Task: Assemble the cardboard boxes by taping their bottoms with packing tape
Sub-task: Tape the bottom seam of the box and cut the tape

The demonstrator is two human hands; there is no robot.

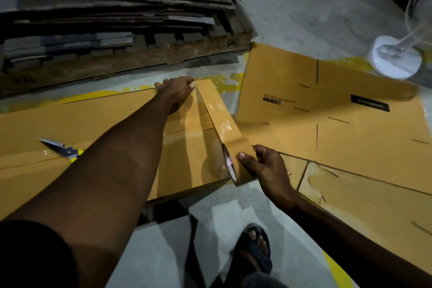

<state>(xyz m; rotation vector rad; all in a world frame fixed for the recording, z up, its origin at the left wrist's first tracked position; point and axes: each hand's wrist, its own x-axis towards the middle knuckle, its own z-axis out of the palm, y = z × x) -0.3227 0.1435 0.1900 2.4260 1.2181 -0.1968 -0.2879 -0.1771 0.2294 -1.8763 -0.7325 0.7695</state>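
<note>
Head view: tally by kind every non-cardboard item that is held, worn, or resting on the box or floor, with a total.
Packing tape roll: 1
Scissors: 1
Pedestal fan: 1
Wooden pallet: 1
Sandal: 1
Total: 5

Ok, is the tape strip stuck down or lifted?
Lifted: tape strip spans above the box from left hand to the roll in right hand.
</note>
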